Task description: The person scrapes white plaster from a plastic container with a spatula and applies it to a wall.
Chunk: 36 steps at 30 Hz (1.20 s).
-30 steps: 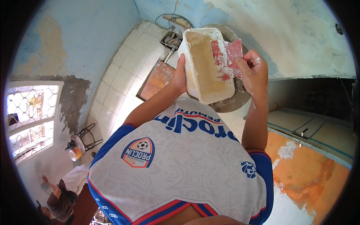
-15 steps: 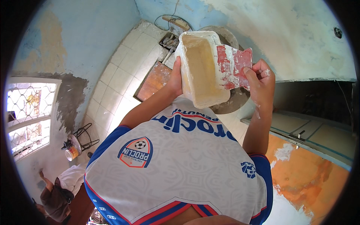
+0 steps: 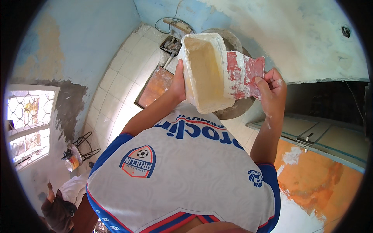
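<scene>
My left hand (image 3: 179,82) grips the left side of a cream plastic tub (image 3: 206,73), held tilted in front of my chest. Dried white filler cakes its rim, and a thin pale coating covers the inside. A flat red scraper (image 3: 243,73), smeared with white filler, is pinched between the thumb and fingers of my right hand (image 3: 273,87). Its blade edge meets or overlaps the tub's right rim. White specks dot my right fingers and wrist.
Behind the tub stands a large round container (image 3: 237,110). A brown board (image 3: 156,86) and a box of tools (image 3: 171,44) lie on the tiled floor. Right is a counter (image 3: 322,134). At lower left, a person (image 3: 58,209) is beside a stool (image 3: 75,152) bearing a bucket (image 3: 71,163).
The scraper has shifted slightly right and down against the tub's rim, with my right hand following. My view has turned a little; both hands keep their holds.
</scene>
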{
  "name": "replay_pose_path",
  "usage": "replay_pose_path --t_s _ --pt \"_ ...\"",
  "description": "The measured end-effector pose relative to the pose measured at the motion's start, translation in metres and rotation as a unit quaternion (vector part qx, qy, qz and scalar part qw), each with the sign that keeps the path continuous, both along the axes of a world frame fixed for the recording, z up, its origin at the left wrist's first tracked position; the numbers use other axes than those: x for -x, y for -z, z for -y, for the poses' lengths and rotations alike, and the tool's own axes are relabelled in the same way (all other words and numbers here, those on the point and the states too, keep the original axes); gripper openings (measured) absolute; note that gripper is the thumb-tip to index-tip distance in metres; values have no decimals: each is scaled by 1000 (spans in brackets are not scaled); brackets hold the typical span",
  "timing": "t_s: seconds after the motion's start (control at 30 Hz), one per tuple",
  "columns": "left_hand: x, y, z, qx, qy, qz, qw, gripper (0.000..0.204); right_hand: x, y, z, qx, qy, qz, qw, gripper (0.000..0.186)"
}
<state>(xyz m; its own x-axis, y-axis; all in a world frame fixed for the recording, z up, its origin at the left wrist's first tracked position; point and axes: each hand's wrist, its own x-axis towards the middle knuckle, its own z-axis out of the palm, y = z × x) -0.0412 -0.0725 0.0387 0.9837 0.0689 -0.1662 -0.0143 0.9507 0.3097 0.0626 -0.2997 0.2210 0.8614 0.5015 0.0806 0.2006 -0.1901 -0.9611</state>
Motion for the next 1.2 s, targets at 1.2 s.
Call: replay_pose_path --t_s 1.2 --pt "-32 -4 -12 14 -22 34 999 84 -52 -11 12 -255 7 63 965 9"
